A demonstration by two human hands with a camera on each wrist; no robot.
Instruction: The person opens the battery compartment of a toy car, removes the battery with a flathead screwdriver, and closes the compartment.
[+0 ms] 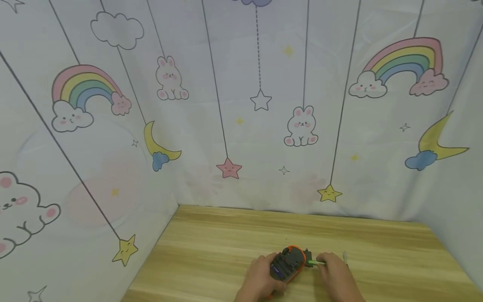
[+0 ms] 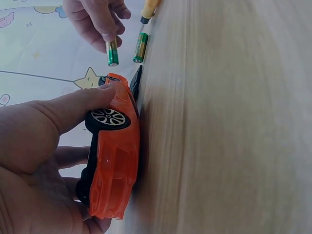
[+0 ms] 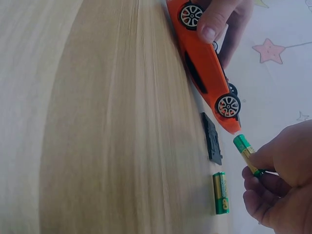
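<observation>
My left hand (image 1: 260,274) grips an orange toy car (image 3: 204,66) by its sides, thumb near a wheel. The car lies wheels up, its black underside facing the head camera. In the right wrist view, my right hand (image 3: 287,180) pinches a green and gold battery (image 3: 245,148) between thumb and fingers. That battery's free end points toward the end of the car. A second green battery (image 3: 221,192) rests on the table below the right hand. Between it and the car lies a flat black plastic cover (image 3: 211,138).
A screwdriver with a yellow handle (image 2: 150,9) lies on the wood-grain table (image 1: 211,247) beyond the loose battery. White cloth walls (image 1: 260,138) printed with rabbits, stars and rainbows rise behind the table and at both sides.
</observation>
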